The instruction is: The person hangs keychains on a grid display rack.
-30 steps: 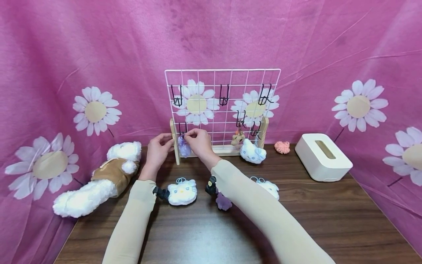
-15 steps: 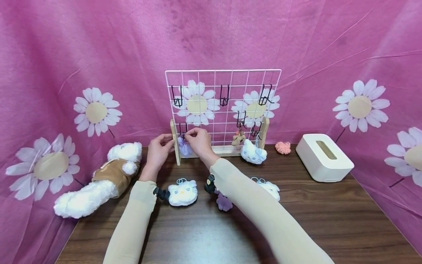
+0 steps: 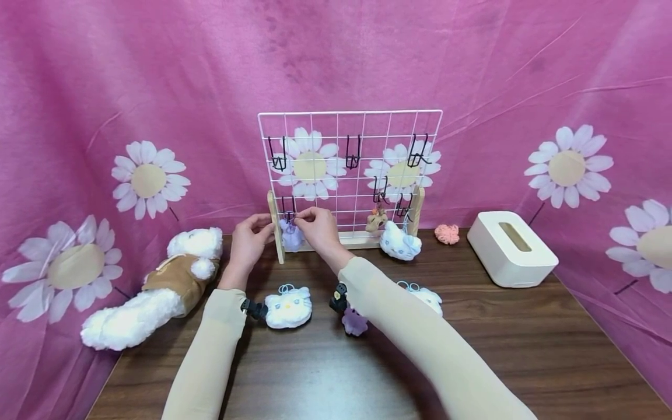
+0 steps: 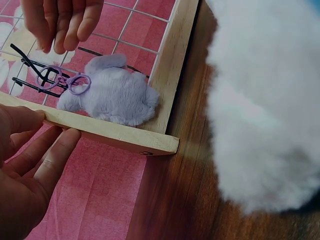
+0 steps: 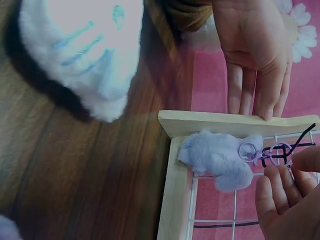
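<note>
A fuzzy lilac plush pendant (image 3: pixel 291 236) hangs at the lower left of a white wire grid, upside down of nothing else near it. Its joined purple rings (image 4: pixel 79 84) reach a black hook (image 4: pixel 32 64), one ring lying about the prongs. Beside that hook is my right hand (image 3: pixel 319 233), its bent fingertips close to the rings; the left wrist view shows a small gap, with nothing gripped. The straight fingers of my left hand (image 3: pixel 248 240) touch the outer side of the wooden end post (image 3: pixel 275 227).
More black hooks (image 3: pixel 353 153) sit on the grid. A brown pendant (image 3: pixel 375 221) and white cat plush (image 3: pixel 400 241) hang at right. Another cat plush (image 3: pixel 288 308), purple pendant (image 3: pixel 354 322), coral pendant (image 3: pixel 447 234), tissue box (image 3: pixel 512 249) and large white plush (image 3: pixel 131 318) lie around.
My right fingertips have shifted slightly right, away from the hook and rings. The lilac plush has turned a little. My left hand keeps its place at the post.
</note>
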Motion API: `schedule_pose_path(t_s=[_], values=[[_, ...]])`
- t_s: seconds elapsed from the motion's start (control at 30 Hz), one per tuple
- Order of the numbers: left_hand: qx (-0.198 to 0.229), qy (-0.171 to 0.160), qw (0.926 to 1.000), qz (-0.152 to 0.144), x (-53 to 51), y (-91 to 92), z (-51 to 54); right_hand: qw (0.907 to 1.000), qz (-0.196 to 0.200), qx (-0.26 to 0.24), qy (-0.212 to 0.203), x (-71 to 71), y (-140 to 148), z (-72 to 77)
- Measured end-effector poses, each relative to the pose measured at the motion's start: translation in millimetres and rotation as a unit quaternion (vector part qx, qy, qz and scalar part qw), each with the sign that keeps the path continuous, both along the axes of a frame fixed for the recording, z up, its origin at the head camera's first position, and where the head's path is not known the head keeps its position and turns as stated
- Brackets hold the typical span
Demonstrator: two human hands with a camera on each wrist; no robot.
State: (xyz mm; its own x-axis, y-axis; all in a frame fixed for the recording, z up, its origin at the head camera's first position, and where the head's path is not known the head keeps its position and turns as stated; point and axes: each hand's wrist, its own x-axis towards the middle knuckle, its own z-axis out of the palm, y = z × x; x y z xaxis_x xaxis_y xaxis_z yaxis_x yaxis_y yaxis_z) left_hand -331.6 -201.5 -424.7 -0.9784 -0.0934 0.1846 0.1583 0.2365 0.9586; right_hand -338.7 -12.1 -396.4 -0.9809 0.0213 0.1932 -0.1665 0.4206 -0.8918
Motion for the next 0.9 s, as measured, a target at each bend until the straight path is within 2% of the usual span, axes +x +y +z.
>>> schedule_pose_path(t_s=[0.17, 0.6, 0.9], values=[[0.002, 0.000, 1.0000, -0.002, 0.8, 0.1, 0.1, 0.9997, -0.001, 0.023, 0.000, 15.7, 6.9, 3.1], [0.001, -0.002, 1.0000, -0.003, 1.3, -0.4, -0.3, 0.9989, 0.029, 0.035, 0.010, 36.0, 40.9, 6.3], [-0.002, 0.000, 1.0000, -0.001, 2.8, 0.0, 1.5, 0.9964, 0.053, 0.065, -0.004, 55.3, 73.2, 8.0]])
